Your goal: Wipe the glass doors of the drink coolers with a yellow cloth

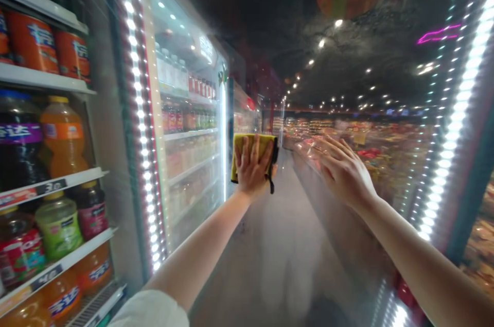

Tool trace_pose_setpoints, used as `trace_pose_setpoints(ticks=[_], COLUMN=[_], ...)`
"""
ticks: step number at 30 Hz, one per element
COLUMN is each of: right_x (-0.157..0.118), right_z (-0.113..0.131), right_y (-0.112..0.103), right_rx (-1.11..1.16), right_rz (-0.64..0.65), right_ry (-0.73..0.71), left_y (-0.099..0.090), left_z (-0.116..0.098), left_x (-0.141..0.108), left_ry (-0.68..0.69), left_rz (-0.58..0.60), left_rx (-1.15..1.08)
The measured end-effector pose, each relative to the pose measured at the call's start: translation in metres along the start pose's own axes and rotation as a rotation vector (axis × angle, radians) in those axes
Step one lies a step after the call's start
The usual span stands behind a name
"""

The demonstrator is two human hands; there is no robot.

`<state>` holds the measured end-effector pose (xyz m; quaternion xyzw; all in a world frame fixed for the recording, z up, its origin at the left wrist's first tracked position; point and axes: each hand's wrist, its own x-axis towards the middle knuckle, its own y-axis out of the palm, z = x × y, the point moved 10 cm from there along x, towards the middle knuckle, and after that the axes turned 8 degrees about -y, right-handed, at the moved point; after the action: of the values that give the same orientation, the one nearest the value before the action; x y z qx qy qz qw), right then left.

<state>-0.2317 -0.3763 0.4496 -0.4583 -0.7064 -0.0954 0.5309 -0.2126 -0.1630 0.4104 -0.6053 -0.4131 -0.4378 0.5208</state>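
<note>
My left hand [252, 167] is pressed flat on a folded yellow cloth [241, 144] with a dark edge and a small black loop. Its fingers are spread over the cloth, which lies against an upright glass surface full of reflections. To the right, my right hand [341, 167] is raised with its fingers stretched out and holds nothing. It is at or close to the same glass; whether it touches cannot be made out. Both arms reach forward, the left one in a pale sleeve.
Shelves [73, 180] of bottled drinks stand at the left, beside a bright LED strip [141, 110]. Another LED strip [455, 126] runs down the right. A lit drinks cooler [193, 134], an aisle floor and blurred goods show in or through the glass.
</note>
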Motion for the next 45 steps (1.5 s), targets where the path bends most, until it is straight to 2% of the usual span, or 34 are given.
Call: trace_pose_setpoints(ticks=[2,4,6,8,10,12,14,16,18,20,22,24,26,28,30,33,35,37,39,42,44,45], right_x=[0.009,0.016,0.02,0.02,0.018,0.016,0.017,0.022,0.03,0.039,0.044,0.044,0.042,0.04,0.041,0.051,0.061,0.072,0.079,0.081,0.078,0.076], right_z=[0.009,0.016,0.023,0.03,0.037,0.043,0.051,0.06,0.071,0.082,0.089,0.093,0.096,0.099,0.103,0.112,0.12,0.127,0.132,0.132,0.129,0.128], right_y=[0.011,0.019,0.024,0.027,0.03,0.035,0.041,0.048,0.054,0.059,0.061,0.062,0.061,0.061,0.062,0.067,0.07,0.072,0.071,0.068,0.066,0.067], right_rx=[0.018,0.037,0.05,0.055,0.059,0.057,0.041,0.018,0.007,0.009,0.009,-0.002,-0.014,-0.02,-0.02,-0.014,-0.01,-0.012,-0.019,-0.022,-0.019,-0.016], right_rz=[-0.003,-0.01,-0.018,-0.019,-0.012,0.005,0.025,0.038,0.041,0.042,0.042,0.039,0.031,0.025,0.021,0.017,0.019,0.018,0.006,-0.023,-0.046,-0.055], right_ry=[0.018,0.03,0.035,0.034,0.032,0.041,0.054,0.053,0.034,0.016,0.015,0.028,0.048,0.069,0.084,0.077,0.052,0.019,-0.008,-0.025,-0.025,-0.024], left_y=[0.004,0.001,-0.009,-0.023,-0.033,-0.035,-0.029,-0.019,-0.011,-0.011,-0.017,-0.027,-0.037,-0.042,-0.038,-0.022,-0.013,-0.012,-0.02,-0.044,-0.055,-0.056], left_z=[-0.02,-0.015,0.015,0.06,0.104,0.128,0.125,0.103,0.079,0.072,0.086,0.116,0.154,0.18,0.183,0.156,0.135,0.127,0.138,0.183,0.207,0.213], left_x=[0.008,0.025,0.042,0.05,0.042,0.023,0.004,-0.005,-0.001,0.016,0.038,0.055,0.057,0.043,0.021,-0.007,-0.011,0.0,0.023,0.049,0.044,0.036], left_ry=[0.136,0.202,0.182,0.062,-0.094,-0.199,-0.199,-0.102,0.018,0.081,0.071,-0.004,-0.122,-0.195,-0.165,0.011,0.14,0.227,0.209,-0.003,-0.129,-0.152], left_rz=[0.052,0.082,0.066,-0.001,-0.061,-0.078,-0.046,0.022,0.099,0.137,0.131,0.086,0.013,-0.032,-0.01,0.114,0.188,0.219,0.175,-0.001,-0.093,-0.107], left_rx=[0.003,0.001,-0.006,-0.011,-0.02,-0.028,-0.023,-0.012,-0.008,-0.016,-0.032,-0.061,-0.092,-0.105,-0.086,-0.034,-0.02,-0.03,-0.052,-0.097,-0.134,-0.146])
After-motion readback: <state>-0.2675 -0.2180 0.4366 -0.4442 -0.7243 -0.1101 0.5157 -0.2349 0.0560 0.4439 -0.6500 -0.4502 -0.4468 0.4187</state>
